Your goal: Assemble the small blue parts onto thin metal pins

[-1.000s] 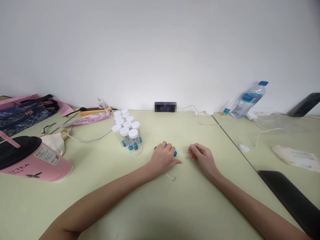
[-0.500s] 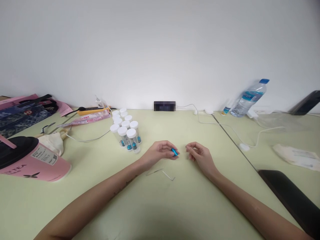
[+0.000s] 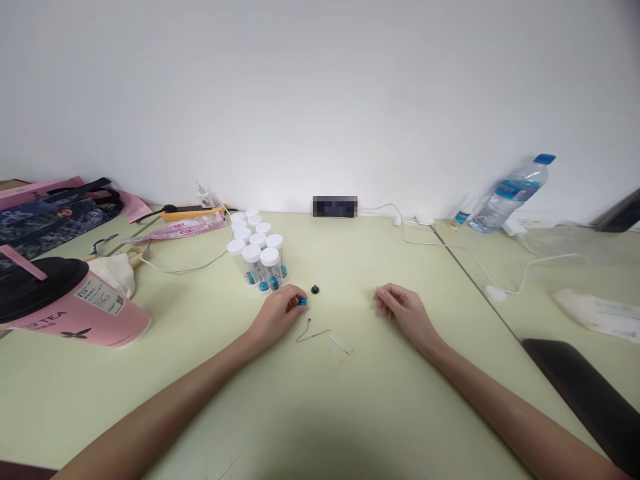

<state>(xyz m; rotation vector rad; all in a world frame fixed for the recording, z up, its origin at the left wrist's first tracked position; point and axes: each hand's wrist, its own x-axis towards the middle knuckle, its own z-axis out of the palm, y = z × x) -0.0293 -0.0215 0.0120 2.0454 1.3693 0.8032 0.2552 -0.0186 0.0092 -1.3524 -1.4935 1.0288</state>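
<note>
Between the thumb and fingers of my left hand (image 3: 278, 312) is a small shiny blue metal piece (image 3: 303, 302), held low at the tabletop. Just right of it a small black part (image 3: 315, 289) sits on the table. Nearer to me lie a thin bent wire tool (image 3: 313, 335) with a dark reddish tip and an L-shaped hex key (image 3: 341, 343). My right hand (image 3: 404, 312) rests on the table to the right, its fingers curled in; whether anything is in them is hidden. Behind my left hand stand several clear vials (image 3: 273, 270) with white caps and blue pieces inside.
A pink tea cup (image 3: 115, 313) with a black lid stands at the left. A phone (image 3: 335, 207) leans on the wall. At the right are a water bottle (image 3: 513, 197), a white cable (image 3: 465, 250), a packet (image 3: 600, 313) and a black slab (image 3: 575, 387).
My left hand has moved left and down to the table with the blue piece. The black part now shows beside it. My right hand has stayed nearly in place, fingers curled.
</note>
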